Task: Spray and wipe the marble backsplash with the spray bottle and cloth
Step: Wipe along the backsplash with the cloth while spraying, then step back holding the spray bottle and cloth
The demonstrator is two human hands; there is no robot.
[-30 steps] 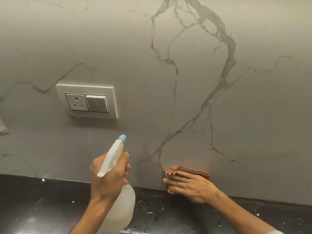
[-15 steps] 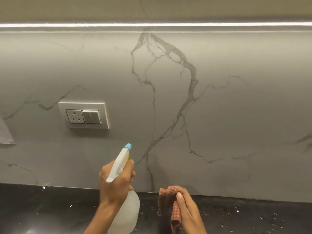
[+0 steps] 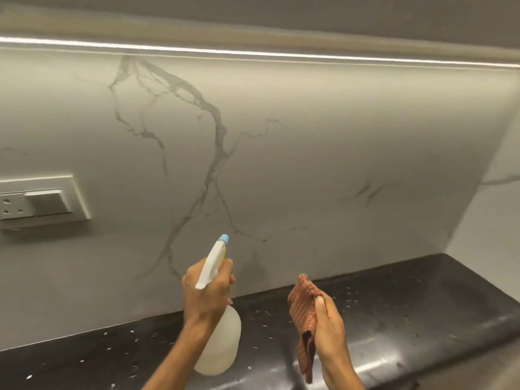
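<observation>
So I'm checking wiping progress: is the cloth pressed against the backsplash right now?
No, the cloth hangs in the right hand above the black counter, clear of the backsplash.

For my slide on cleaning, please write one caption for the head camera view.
Left hand aims the spray bottle at the marble backsplash; right hand holds the cloth off it.

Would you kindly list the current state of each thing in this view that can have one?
Spray bottle: upright, off the counter, nozzle toward the backsplash.
Left hand: gripping the bottle's neck.
Cloth: bunched, hanging, clear of the wall.
Right hand: closed on the cloth.
Marble backsplash: untouched by either hand.
Black countertop: speckled with droplets.
Light strip: lit.
Socket: nothing plugged in.
</observation>
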